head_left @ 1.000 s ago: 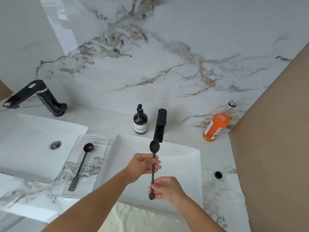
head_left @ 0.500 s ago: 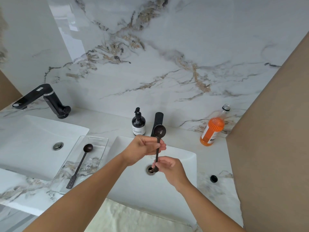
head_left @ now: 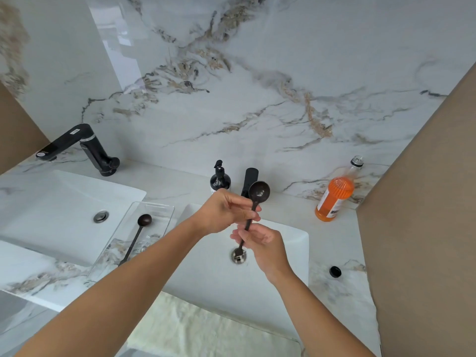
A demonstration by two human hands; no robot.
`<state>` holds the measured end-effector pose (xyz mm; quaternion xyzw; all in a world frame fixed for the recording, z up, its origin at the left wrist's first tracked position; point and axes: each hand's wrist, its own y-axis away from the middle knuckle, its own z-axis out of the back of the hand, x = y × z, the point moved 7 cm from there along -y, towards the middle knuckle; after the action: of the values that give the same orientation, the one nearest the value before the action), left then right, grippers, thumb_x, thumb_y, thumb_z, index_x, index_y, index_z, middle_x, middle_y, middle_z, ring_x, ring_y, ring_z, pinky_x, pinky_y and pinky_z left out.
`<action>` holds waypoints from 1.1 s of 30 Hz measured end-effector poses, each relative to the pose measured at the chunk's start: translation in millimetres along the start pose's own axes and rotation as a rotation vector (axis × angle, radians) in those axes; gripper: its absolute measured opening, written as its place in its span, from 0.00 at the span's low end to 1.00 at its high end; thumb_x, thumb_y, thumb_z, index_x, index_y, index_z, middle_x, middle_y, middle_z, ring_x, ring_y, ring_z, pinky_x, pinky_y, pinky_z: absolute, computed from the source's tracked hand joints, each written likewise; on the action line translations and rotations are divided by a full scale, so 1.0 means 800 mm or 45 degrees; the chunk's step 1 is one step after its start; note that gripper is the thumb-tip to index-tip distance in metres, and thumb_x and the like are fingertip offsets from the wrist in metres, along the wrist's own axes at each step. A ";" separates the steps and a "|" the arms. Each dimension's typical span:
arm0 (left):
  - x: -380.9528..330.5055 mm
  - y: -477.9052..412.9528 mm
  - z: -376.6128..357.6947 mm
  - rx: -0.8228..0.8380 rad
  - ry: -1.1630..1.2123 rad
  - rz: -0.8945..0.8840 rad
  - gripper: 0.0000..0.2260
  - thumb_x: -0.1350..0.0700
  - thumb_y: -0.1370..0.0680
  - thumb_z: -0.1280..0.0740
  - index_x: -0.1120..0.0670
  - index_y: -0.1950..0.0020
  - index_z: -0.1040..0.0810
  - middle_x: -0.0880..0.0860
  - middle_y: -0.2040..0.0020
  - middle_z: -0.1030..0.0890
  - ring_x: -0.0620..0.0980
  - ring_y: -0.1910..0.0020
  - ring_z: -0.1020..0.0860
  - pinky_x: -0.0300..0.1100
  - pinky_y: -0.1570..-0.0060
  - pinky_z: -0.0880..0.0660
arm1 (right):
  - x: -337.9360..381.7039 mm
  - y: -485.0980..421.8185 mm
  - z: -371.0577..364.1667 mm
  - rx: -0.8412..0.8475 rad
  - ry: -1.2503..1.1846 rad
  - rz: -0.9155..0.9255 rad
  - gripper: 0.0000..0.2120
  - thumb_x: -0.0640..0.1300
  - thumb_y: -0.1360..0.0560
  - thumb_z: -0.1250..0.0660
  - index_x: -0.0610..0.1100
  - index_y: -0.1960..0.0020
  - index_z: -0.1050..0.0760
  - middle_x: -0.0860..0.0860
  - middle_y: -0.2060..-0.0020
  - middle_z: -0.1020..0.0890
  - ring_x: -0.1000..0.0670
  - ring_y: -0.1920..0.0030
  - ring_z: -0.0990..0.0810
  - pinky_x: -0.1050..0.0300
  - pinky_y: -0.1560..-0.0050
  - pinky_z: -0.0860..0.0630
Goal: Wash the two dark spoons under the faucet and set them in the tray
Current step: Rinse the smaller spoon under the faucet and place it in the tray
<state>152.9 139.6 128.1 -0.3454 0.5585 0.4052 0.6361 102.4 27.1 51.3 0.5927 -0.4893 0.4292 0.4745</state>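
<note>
Both my hands hold one dark spoon (head_left: 258, 193) upright over the right sink basin (head_left: 291, 243). My left hand (head_left: 224, 215) pinches the upper handle just under the bowl. My right hand (head_left: 260, 239) grips the lower handle, whose tip hangs above the drain (head_left: 239, 256). The spoon's bowl sits in front of the black faucet (head_left: 250, 177); no water shows. The second dark spoon (head_left: 140, 229) lies bowl-away in the clear tray (head_left: 159, 208) between the two basins, its handle end hidden by my left forearm.
A black pump bottle (head_left: 219, 177) stands left of the faucet. An orange bottle (head_left: 334, 198) stands at the back right, with a black cap (head_left: 335, 271) on the counter. A second basin (head_left: 51, 202) and faucet (head_left: 79, 148) lie left. A brown wall closes the right.
The spoon and both hands have moved away from me toward the faucet; the bowl now overlaps the spout. My view has tilted slightly.
</note>
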 end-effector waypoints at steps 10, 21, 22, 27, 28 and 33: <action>0.053 0.017 0.047 -0.139 -0.137 0.043 0.01 0.65 0.26 0.26 0.62 0.56 0.14 0.52 0.63 0.13 0.47 0.61 0.15 0.39 0.55 0.18 | -0.005 -0.022 -0.026 0.051 0.193 -0.207 0.07 0.37 0.27 0.27 0.32 0.54 0.17 0.39 0.62 0.14 0.43 0.61 0.13 0.50 0.53 0.15; 0.073 0.070 0.073 0.019 -0.828 -0.690 0.04 0.62 0.28 0.25 0.54 0.57 0.12 0.51 0.55 0.14 0.51 0.56 0.20 0.43 0.56 0.24 | -0.072 -0.035 -0.081 -0.258 0.651 -0.310 0.24 0.27 0.30 0.30 0.52 0.75 0.21 0.57 0.77 0.22 0.49 0.68 0.26 0.59 0.65 0.28; 0.077 0.078 0.064 0.071 -0.958 -0.819 0.05 0.62 0.27 0.26 0.53 0.56 0.12 0.50 0.56 0.14 0.54 0.56 0.20 0.45 0.57 0.24 | -0.076 -0.041 -0.082 -0.323 0.636 -0.303 0.30 0.24 0.29 0.34 0.53 0.79 0.26 0.59 0.80 0.26 0.49 0.70 0.29 0.62 0.68 0.30; 0.102 0.069 0.090 0.124 -0.655 -0.564 0.06 0.58 0.23 0.29 0.55 0.51 0.12 0.54 0.59 0.14 0.56 0.58 0.20 0.48 0.54 0.22 | -0.085 -0.047 -0.100 -0.433 0.578 -0.191 0.32 0.20 0.25 0.47 0.48 0.80 0.38 0.58 0.81 0.35 0.59 0.80 0.32 0.65 0.73 0.34; 0.106 0.065 0.098 0.130 -0.554 -0.506 0.05 0.58 0.23 0.29 0.58 0.54 0.13 0.56 0.60 0.14 0.55 0.58 0.20 0.49 0.54 0.22 | -0.087 -0.044 -0.106 -0.384 0.595 -0.170 0.31 0.19 0.27 0.44 0.45 0.80 0.35 0.57 0.81 0.31 0.59 0.79 0.29 0.65 0.73 0.32; 0.104 0.057 0.143 0.034 -0.340 -0.502 0.06 0.58 0.24 0.27 0.58 0.60 0.14 0.52 0.65 0.16 0.44 0.62 0.23 0.41 0.57 0.23 | -0.078 -0.057 -0.144 -0.355 0.566 -0.224 0.18 0.25 0.32 0.29 0.46 0.70 0.16 0.55 0.75 0.20 0.62 0.73 0.24 0.71 0.70 0.28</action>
<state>164.9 272.3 62.1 -0.3827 0.3964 0.3077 0.7757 132.9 154.2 4.6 0.4531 -0.3741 0.4343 0.6828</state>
